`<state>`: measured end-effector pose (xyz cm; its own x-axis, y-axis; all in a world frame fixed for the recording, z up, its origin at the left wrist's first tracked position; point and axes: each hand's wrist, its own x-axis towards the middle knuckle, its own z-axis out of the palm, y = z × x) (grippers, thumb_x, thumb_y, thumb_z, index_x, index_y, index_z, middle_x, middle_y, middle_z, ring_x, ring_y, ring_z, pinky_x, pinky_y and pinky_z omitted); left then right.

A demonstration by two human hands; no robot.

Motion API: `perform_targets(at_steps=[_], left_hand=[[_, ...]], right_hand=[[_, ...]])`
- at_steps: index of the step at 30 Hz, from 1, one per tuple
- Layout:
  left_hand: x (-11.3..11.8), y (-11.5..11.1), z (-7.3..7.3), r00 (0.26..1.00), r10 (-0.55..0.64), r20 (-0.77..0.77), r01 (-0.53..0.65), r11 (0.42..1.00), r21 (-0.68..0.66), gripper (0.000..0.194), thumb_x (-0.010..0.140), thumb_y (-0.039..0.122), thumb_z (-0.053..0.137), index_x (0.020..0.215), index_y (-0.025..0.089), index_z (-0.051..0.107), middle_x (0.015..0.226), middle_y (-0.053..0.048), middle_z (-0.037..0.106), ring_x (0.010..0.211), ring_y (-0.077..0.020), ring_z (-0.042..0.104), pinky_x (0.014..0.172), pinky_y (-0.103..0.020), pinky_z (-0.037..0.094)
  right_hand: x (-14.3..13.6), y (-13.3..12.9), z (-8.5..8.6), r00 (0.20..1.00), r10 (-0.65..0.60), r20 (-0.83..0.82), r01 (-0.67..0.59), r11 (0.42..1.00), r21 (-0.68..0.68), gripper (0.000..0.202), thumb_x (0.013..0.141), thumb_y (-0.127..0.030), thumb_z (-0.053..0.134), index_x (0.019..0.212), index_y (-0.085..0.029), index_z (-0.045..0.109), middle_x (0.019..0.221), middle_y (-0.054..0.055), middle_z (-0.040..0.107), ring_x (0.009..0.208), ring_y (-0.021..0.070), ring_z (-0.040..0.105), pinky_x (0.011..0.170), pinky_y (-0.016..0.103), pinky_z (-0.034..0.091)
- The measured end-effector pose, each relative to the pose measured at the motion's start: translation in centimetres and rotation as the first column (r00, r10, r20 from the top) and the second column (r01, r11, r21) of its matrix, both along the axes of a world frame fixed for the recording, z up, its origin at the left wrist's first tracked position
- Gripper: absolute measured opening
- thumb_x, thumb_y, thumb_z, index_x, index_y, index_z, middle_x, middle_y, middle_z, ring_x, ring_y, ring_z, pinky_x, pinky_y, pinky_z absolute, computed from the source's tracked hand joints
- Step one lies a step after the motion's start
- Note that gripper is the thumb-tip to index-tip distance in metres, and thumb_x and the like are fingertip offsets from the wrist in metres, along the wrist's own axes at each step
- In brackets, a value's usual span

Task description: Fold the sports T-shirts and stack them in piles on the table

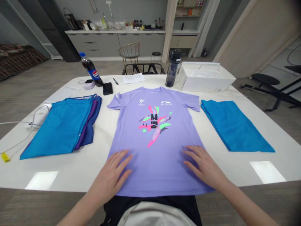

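Note:
A purple T-shirt (150, 157) with a bright printed design lies spread flat, its collar at the far side and its hem at the near edge of the white table (98, 175). On the shirt's lower left part rests my left hand (115, 172), fingers spread and holding nothing. My right hand (202, 164) is on the lower right part, its fingers also apart and nothing in them. To the left is a stack of folded blue and purple garments (63, 125). One folded blue garment (237, 125) lies to the right.
At the back left stand a cola bottle (91, 70), a black phone (108, 88) and a small lilac case (88, 84). A pen (115, 81), paper (133, 78), dark water bottle (172, 69) and white box (207, 80) line the far side. Cables (30, 124) run at the left.

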<state>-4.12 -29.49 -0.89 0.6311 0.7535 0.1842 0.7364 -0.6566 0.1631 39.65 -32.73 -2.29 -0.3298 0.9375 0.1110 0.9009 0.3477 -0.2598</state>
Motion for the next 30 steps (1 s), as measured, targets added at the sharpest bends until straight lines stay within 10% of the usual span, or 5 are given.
perform_targets(at_steps=[7,15,19,23,30], left_hand=[[10.9,17.8,-1.5,0.99,0.141,-0.015,-0.142,0.989,-0.047,0.057,0.106,0.049,0.034,0.157,0.023,0.041,0.167,-0.012,0.031,0.154,-0.03,0.029,0.125,-0.053,0.027],[13.3,23.4,-2.7,0.96,0.262,-0.1,-0.266,0.964,-0.029,0.064,0.106,0.054,0.024,0.159,0.021,0.037,0.167,-0.014,0.032,0.154,-0.0318,0.028,0.124,-0.06,0.021],[12.3,28.6,-1.3,0.928,0.37,-0.048,-0.372,0.928,-0.028,0.064,0.106,0.049,0.026,0.16,0.017,0.034,0.168,-0.016,0.027,0.155,-0.0337,0.026,0.124,-0.056,0.023],[7.5,32.7,-1.5,0.771,0.633,-0.065,-0.637,0.768,-0.071,0.073,0.104,0.051,0.028,0.164,0.01,0.021,0.168,-0.024,0.021,0.153,-0.0405,0.028,0.118,-0.055,0.032],[2.0,32.3,-1.8,0.519,0.803,-0.294,-0.832,0.553,0.04,0.099,0.097,0.067,0.034,0.154,-0.014,0.027,0.147,-0.042,0.044,0.136,-0.0482,0.049,0.11,-0.053,0.039]], right_hand=[[-6.5,17.5,-0.2,0.993,-0.11,-0.035,0.11,0.994,-0.006,0.053,0.106,-0.053,0.034,0.149,-0.026,0.051,0.164,0.009,0.039,0.152,0.0307,0.032,0.122,0.061,0.026],[-5.5,28.4,-1.7,0.943,-0.331,0.049,0.331,0.943,-0.012,0.061,0.107,-0.053,0.02,0.154,-0.023,0.044,0.168,0.01,0.03,0.155,0.031,0.022,0.122,0.063,0.02],[-4.4,31.0,-1.8,0.91,-0.396,0.118,0.402,0.915,-0.028,0.065,0.106,-0.056,0.014,0.158,-0.025,0.039,0.169,0.009,0.026,0.155,0.0309,0.02,0.121,0.065,0.017],[-4.0,31.7,-2.3,0.898,-0.405,0.17,0.421,0.905,-0.069,0.067,0.104,-0.061,0.014,0.162,-0.031,0.032,0.17,0.007,0.025,0.155,0.032,0.019,0.121,0.068,0.014],[-4.1,31.8,-2.6,0.898,-0.405,0.171,0.418,0.907,-0.048,0.069,0.103,-0.064,0.015,0.162,-0.032,0.031,0.17,0.007,0.026,0.155,0.0327,0.019,0.12,0.069,0.012]])
